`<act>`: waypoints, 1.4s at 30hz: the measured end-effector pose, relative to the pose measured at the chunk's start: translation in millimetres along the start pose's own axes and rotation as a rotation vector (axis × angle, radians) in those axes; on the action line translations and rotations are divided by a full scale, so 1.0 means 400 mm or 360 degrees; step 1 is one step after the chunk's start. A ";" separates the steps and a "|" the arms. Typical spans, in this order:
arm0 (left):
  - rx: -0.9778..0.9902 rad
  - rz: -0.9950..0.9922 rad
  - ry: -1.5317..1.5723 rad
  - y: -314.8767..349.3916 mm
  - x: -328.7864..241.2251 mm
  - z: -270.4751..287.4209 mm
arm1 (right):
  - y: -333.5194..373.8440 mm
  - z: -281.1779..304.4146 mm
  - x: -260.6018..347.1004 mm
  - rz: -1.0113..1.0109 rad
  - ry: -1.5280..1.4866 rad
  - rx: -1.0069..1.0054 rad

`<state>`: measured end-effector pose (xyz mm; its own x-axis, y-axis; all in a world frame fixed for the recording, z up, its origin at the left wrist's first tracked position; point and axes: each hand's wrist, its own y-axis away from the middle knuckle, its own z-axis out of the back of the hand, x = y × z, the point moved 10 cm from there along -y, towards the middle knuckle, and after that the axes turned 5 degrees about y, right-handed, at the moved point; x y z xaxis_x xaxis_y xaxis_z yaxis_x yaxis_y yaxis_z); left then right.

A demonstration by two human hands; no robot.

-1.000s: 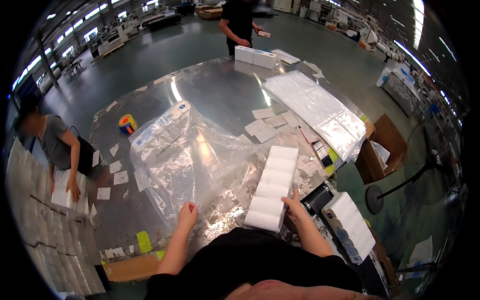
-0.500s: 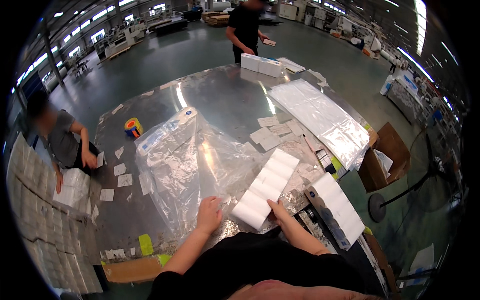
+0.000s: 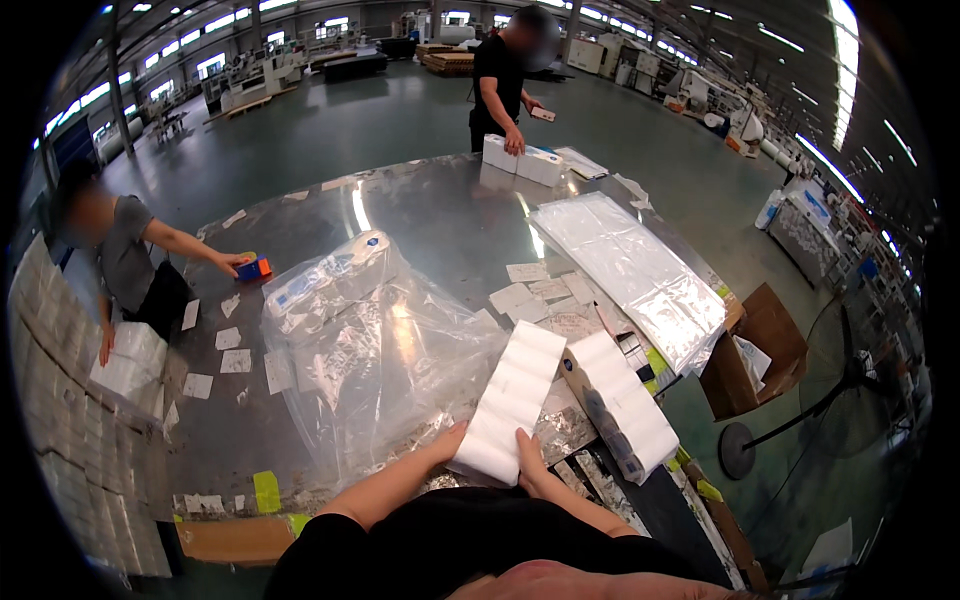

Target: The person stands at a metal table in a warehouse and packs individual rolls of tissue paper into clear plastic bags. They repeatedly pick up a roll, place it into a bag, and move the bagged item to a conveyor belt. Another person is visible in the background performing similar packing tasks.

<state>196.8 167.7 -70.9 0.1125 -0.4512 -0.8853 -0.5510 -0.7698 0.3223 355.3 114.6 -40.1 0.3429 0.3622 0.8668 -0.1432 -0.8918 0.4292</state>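
Observation:
Just in front of me, a long white pack of paper rolls (image 3: 512,402) lies tilted on the table's near edge. My left hand (image 3: 450,443) grips its left side, with the fingers partly hidden by the pack. My right hand (image 3: 530,458) is closed on its lower right side, thumb on top. Close by on the right rests a second wrapped pack of paper rolls (image 3: 630,405), its printed side toward the left. Left of my hands spreads a large clear plastic bag (image 3: 385,345), with another pack of rolls (image 3: 335,262) at its far end.
A stack of flat clear bags (image 3: 640,275) and loose paper slips (image 3: 520,300) lie on the metal table (image 3: 300,225). A co-worker at left holds a tape roll (image 3: 253,268); another touches a far pack (image 3: 540,166). An open carton (image 3: 735,385) and fan stand (image 3: 738,450) are at right.
My left hand has come onto the pack, which both hands now hold, turned more upright in view. The left co-worker has reached out and taken the tape roll. The far co-worker's hand is on the pack.

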 end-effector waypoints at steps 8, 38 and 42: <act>-0.0225 -0.0214 -0.0364 0.124 -0.187 -0.147 | 0.030 -0.025 0.070 -0.0540 -0.0656 0.0406; -0.1380 -0.0547 -0.0795 0.526 -0.609 0.187 | 0.265 -0.176 0.151 -0.1281 0.0173 0.1754; -0.1182 -0.1144 -0.1325 0.589 -0.733 -0.010 | 0.192 -0.276 0.084 -0.1217 0.0045 0.1611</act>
<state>37.2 117.0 265.8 -0.4966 0.3622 -0.7888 0.0277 -0.9017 -0.4315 253.2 88.3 50.0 0.0025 0.8690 0.4948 0.8572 -0.2567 0.4465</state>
